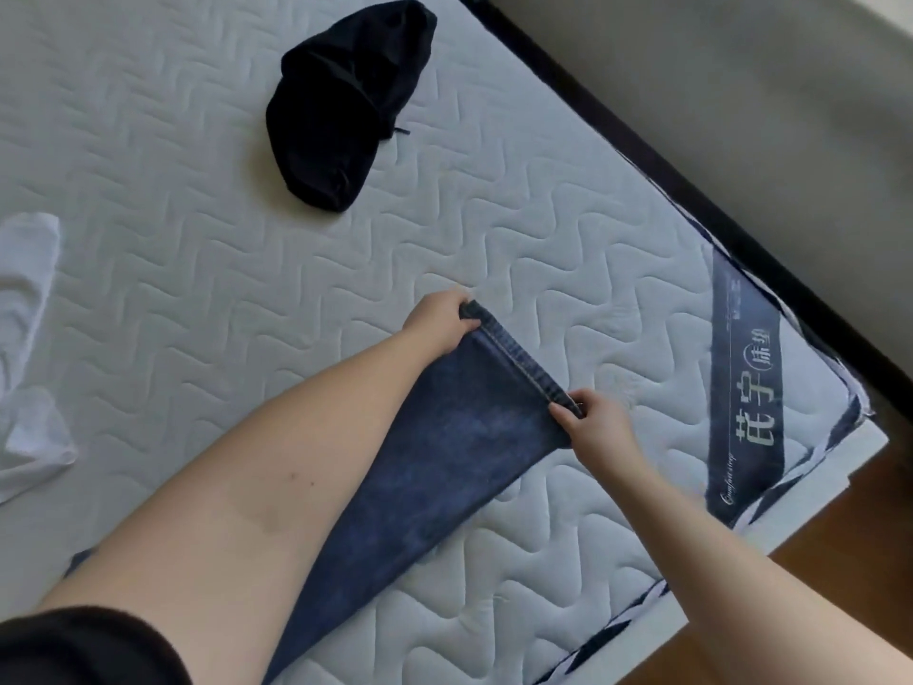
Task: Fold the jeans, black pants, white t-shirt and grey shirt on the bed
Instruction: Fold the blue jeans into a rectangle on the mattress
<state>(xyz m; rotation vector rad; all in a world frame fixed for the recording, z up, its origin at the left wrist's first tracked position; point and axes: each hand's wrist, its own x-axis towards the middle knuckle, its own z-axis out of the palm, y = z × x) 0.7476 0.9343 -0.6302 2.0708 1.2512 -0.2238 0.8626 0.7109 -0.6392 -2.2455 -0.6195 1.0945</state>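
Dark blue jeans (435,467) lie stretched along the white quilted bed (197,190), legs laid together, hem end farthest from me. My left hand (442,321) pinches the far corner of the hem. At the hem's near corner my right hand (595,420) pinches the cloth. The black pants (341,106) sit in a bunched heap further up the mattress, apart from both hands. A crumpled white t-shirt (27,358) lies at the left edge of view, partly cut off. No grey shirt is visible.
The mattress corner with a dark label band (746,398) is at the right. Beyond it runs a dark bed frame edge (691,200), a pale floor or wall, and wooden floor (864,561) at lower right.
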